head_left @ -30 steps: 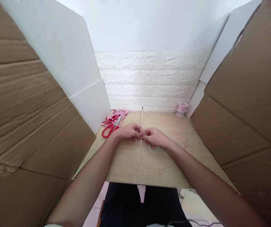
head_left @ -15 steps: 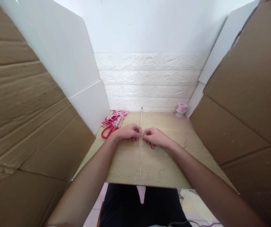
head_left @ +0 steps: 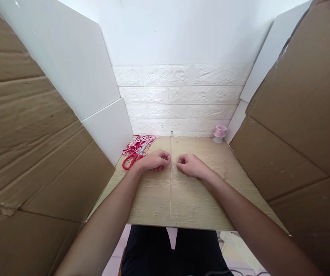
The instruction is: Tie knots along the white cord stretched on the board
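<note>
A thin pale cord (head_left: 170,191) runs taut down the middle of the wooden table (head_left: 207,203), from a pin at the far edge to the near edge. My left hand (head_left: 156,161) rests on the table just left of the cord with its fingers curled in and its thumb close to the cord. My right hand (head_left: 189,165) lies just right of the cord, also curled into a loose fist, a small gap away from it. Whatever the fingers pinch is too thin to see.
Red-handled scissors (head_left: 132,158) lie on a tangle of red and white thread (head_left: 142,141) at the far left. A pink spool (head_left: 220,133) stands at the far right corner. Cardboard walls (head_left: 32,153) and white boards (head_left: 101,88) close in both sides.
My two hands were touching at the cord a second ago; they have drawn slightly apart, the right one moving off to the right. The view has tilted a little.
</note>
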The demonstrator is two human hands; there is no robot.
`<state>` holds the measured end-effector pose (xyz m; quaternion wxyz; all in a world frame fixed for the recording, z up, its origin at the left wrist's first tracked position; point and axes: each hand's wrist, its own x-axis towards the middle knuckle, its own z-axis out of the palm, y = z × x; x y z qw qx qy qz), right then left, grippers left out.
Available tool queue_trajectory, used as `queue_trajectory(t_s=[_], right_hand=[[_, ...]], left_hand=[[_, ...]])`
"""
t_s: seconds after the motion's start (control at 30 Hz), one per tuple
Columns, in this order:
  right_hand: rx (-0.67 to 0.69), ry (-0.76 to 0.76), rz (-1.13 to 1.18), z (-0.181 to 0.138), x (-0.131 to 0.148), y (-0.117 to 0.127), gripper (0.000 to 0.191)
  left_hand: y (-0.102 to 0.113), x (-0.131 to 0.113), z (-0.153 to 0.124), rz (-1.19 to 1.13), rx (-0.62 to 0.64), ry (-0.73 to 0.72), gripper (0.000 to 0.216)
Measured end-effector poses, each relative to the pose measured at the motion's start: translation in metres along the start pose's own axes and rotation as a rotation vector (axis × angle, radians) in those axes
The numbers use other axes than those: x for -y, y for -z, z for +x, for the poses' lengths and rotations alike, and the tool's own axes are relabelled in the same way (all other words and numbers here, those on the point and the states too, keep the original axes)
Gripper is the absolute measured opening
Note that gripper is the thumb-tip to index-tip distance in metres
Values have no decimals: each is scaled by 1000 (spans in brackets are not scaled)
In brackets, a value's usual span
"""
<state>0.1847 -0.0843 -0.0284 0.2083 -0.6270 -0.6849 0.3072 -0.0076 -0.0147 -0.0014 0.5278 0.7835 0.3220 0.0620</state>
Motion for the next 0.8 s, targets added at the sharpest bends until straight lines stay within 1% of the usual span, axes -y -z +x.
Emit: queue_trajectory(t_s=[0.07, 0.13, 0.17, 0.23, 0.37, 0.43, 0.57, 0.63, 0.73, 0.8], right_hand=[[-102, 14, -101, 1, -2, 2, 15], [-181, 16, -169, 2, -4, 5, 15], [-208, 14, -186, 3, -5, 6, 15], [-253, 14, -190, 3, -5, 8, 17], [-386, 67, -127, -2, 4, 15, 34], [-511, 127, -62, -8, 11, 21, 37], [-843, 297, 82, -26, 26, 38, 41], [-953, 375, 146, -35, 32, 46, 41], [-1099, 497, 235, -48, 42, 61, 38], [-1208, 587, 351, -57, 50, 74, 32]], left_hand=[[0, -2, -1, 7, -33, 17, 17], [1, -6, -2, 30, -100, 11, 21], [1, -9, -3, 52, -148, -14, 20], [1, -14, -4, 55, -246, -68, 18], [-1, -26, -7, -8, -412, -173, 16], [-2, -33, -9, -55, -488, -258, 16], [-4, -48, -15, -193, -703, -394, 16], [-5, -61, -23, -315, -799, -480, 13], [-4, -88, -46, -461, -926, -640, 12], [-2, -107, -67, -493, -1020, -697, 7]])
